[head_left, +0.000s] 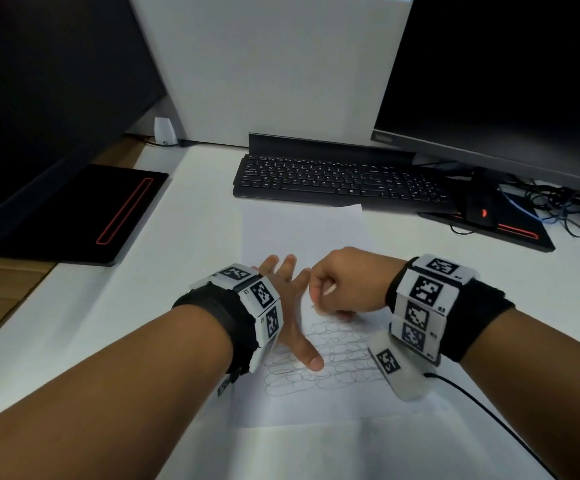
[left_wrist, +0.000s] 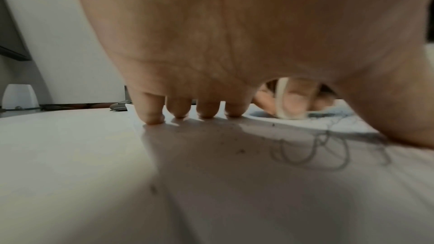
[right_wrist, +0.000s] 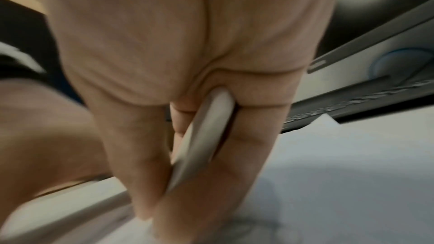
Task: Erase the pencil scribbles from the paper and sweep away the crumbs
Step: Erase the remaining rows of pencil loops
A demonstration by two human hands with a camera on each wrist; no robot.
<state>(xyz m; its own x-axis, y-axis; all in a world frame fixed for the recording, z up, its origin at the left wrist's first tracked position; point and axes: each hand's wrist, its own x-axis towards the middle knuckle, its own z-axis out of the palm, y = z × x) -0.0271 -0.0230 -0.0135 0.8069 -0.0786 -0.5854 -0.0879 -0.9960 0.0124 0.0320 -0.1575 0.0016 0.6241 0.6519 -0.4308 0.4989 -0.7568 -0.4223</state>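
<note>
A white sheet of paper (head_left: 302,233) lies on the desk, with looping pencil scribbles (head_left: 337,348) on its near half. My left hand (head_left: 288,289) presses flat on the paper with fingers spread, the thumb (head_left: 311,358) on the scribbles. My right hand (head_left: 344,282) is curled round a white eraser (right_wrist: 202,136), whose lower end touches the paper at the scribbles' far edge. Dark eraser crumbs (left_wrist: 239,150) dot the paper under my left palm. The eraser's tip (left_wrist: 291,107) shows beyond my left hand.
A black keyboard (head_left: 337,181) lies just beyond the paper. A monitor (head_left: 506,81) stands at the back right with a black mouse (head_left: 479,206) and tangled cables (head_left: 551,202) below it. A black pad with a red line (head_left: 84,216) lies at the left.
</note>
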